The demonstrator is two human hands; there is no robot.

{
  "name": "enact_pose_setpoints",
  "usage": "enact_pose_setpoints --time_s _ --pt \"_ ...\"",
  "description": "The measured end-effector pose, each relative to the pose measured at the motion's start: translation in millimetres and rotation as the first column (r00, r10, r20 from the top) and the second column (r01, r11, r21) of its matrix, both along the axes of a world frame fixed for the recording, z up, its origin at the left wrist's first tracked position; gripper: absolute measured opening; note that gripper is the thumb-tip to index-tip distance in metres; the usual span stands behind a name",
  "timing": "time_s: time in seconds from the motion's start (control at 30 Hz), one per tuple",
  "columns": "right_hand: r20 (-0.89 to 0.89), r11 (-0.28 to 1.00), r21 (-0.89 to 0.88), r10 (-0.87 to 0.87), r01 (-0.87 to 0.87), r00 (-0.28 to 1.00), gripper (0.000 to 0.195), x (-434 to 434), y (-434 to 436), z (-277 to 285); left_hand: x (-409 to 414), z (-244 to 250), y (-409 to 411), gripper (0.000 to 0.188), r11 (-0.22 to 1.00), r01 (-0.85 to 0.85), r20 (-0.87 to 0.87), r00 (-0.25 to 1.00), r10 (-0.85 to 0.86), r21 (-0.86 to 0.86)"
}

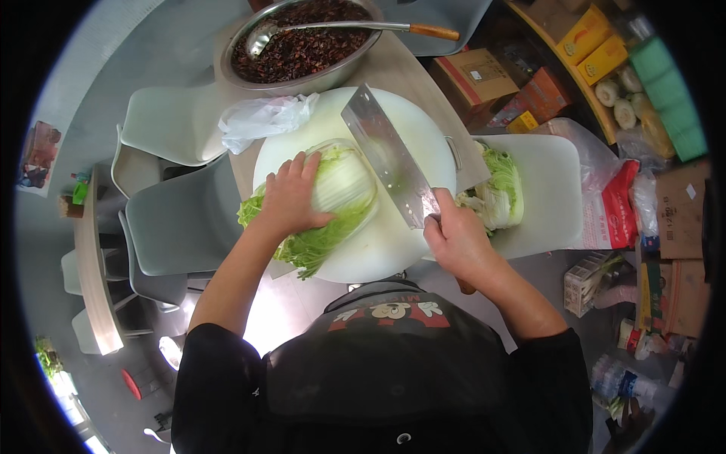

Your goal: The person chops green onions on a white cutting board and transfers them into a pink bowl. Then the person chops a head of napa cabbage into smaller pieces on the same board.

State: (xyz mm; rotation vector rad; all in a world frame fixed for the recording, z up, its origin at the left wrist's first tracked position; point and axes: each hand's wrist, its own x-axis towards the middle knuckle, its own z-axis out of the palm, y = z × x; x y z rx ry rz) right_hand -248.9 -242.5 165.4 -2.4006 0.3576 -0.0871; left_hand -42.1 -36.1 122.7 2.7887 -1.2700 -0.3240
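Note:
A napa cabbage (346, 179) lies on a round white cutting board (391, 255), its leafy end toward the lower left. My left hand (295, 196) rests over it with the fingers spread, pressing on its upper left side. In my right hand (456, 232) is the handle of a broad cleaver (391, 162). The blade lies just right of the cabbage, angled up and to the left, and small pale bits cling to it. Whether its edge touches the cabbage or the board I cannot tell.
Behind the board stands a metal basin (272, 88) of dark reddish pieces, with a wooden-handled ladle (351, 25) across it. A plastic bag (266, 119) lies at the board's upper left. More cabbage (502, 193) sits on a white chair (550, 198); grey chairs (181, 221) stand left.

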Motion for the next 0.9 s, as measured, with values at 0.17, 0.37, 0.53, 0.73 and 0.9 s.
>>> enact_pose_setpoints --time_s 0.17,0.37,0.53,0.73,0.9 --pt "-0.112 0.990 -0.141 -0.005 -0.011 0.994 0.028 0 26 9 -2 5 1 0.108 1.000 0.002 -0.025 1.000 -0.001 0.018" --pt "-0.198 0.956 -0.292 -0.035 -0.025 0.980 0.022 9 52 35 1 4 4 0.109 0.999 -0.006 -0.033 0.999 0.008 0.046" --pt "-0.259 0.943 -0.329 -0.042 -0.048 0.965 0.021 18 63 46 3 3 5 0.109 0.999 -0.006 -0.070 0.998 0.009 0.042" --pt "-0.313 0.967 -0.256 -0.087 0.005 0.946 0.021 29 54 54 6 6 6 0.108 0.999 -0.011 -0.107 0.994 0.016 0.040" --pt "-0.144 0.968 -0.039 -0.250 0.247 0.957 0.021 13 46 40 8 5 9 0.108 1.000 0.022 -0.113 0.993 -0.024 -0.017"
